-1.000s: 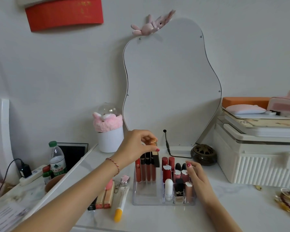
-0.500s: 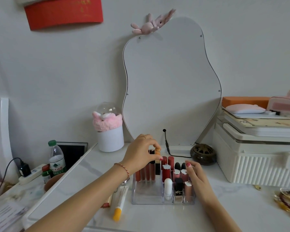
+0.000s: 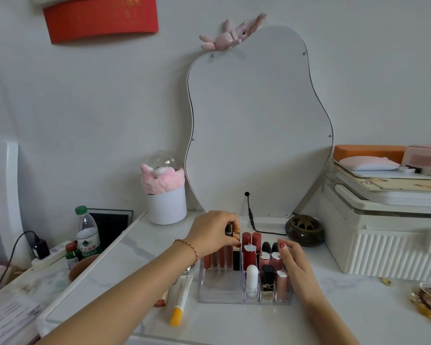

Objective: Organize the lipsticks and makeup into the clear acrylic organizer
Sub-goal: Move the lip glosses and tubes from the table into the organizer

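Left hand [image 3: 213, 232] pinched round a black-and-gold lipstick [image 3: 230, 230], lowered into the back left slot of the clear acrylic organizer [image 3: 222, 292] mid-worktop. Right hand [image 3: 292, 263] rested relaxed against its right side, gripped nothing. Could've easily knocked over the neighbouring lip gloss tubes [image 3: 218, 257] if pushed in crooked.

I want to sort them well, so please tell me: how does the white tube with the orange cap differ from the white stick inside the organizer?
The white tube with the orange cap lies flat on the table, outside the organizer; the white stick stands upright in a front compartment. The tube is flattened and longer; the stick is rounded and all white. Neither hand touches either.
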